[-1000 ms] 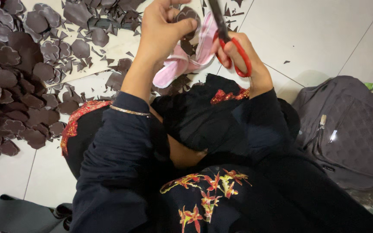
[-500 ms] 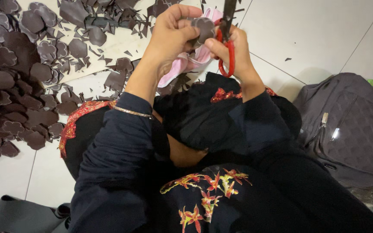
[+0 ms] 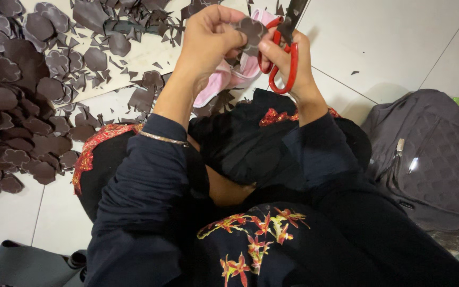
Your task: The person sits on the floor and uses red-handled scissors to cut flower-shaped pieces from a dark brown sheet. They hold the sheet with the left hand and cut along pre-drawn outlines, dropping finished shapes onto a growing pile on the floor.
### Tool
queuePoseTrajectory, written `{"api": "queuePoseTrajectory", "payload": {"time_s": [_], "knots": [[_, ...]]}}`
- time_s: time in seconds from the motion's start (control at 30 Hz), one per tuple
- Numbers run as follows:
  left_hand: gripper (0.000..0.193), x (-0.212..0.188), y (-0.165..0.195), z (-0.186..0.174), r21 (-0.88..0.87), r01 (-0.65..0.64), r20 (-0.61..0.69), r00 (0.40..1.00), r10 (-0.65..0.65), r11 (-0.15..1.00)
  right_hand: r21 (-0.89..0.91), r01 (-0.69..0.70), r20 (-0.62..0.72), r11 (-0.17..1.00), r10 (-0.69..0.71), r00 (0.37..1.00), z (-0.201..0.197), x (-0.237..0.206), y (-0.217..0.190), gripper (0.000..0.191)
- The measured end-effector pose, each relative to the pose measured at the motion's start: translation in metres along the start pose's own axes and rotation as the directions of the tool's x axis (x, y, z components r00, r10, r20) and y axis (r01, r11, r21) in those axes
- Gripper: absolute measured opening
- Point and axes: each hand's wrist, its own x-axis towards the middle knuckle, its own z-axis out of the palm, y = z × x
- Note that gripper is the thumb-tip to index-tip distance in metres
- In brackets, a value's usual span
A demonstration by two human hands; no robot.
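Note:
My left hand (image 3: 208, 40) pinches a small dark brown flower-shaped cutout (image 3: 251, 33) up in front of me. My right hand (image 3: 288, 61) grips red-handled scissors (image 3: 281, 53), whose dark blades point up past the top edge and touch the cutout's right side. Both hands are close together above my lap. A pink object (image 3: 229, 79) lies on the floor just beyond and below the hands, partly hidden by them.
A large heap of dark brown flower cutouts (image 3: 11, 111) and offcuts covers the white tiled floor at the left. A grey quilted bag (image 3: 431, 154) lies to the right. A grey fabric piece (image 3: 22, 266) sits at bottom left. My dark embroidered clothing fills the foreground.
Both hands have moved slightly right and closer together. The cutout has been turned in my left hand, and the scissors now sit against its right edge.

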Motion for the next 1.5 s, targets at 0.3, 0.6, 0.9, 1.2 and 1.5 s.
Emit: {"api": "queuePoseTrajectory", "payload": {"time_s": [0.3,0.6,0.9,1.2,1.5], "knots": [[0.026,0.000,-0.001,0.007,-0.072,-0.005,-0.004,1.000,0.005,0.997,-0.004,0.097,0.111,0.995,-0.096,0.989,-0.005,-0.003,0.008,0.053],[0.011,0.000,0.001,0.002,-0.194,-0.144,-0.236,0.967,0.096,0.970,-0.281,-0.081,0.225,0.956,0.147,0.963,0.008,-0.004,0.012,0.058],[0.014,0.000,0.004,0.008,-0.151,-0.127,-0.228,0.969,0.090,0.980,-0.330,-0.013,0.319,0.944,0.125,0.939,0.014,-0.006,0.003,0.089],[0.021,0.000,0.003,0.008,-0.143,-0.189,-0.206,0.966,0.157,0.972,-0.339,-0.017,0.337,0.941,0.138,0.931,0.014,-0.004,0.000,0.073],[0.022,-0.005,0.001,0.007,-0.185,-0.189,-0.193,0.969,0.153,0.964,-0.266,0.006,0.339,0.964,0.088,0.937,0.015,-0.007,0.009,0.096]]}}
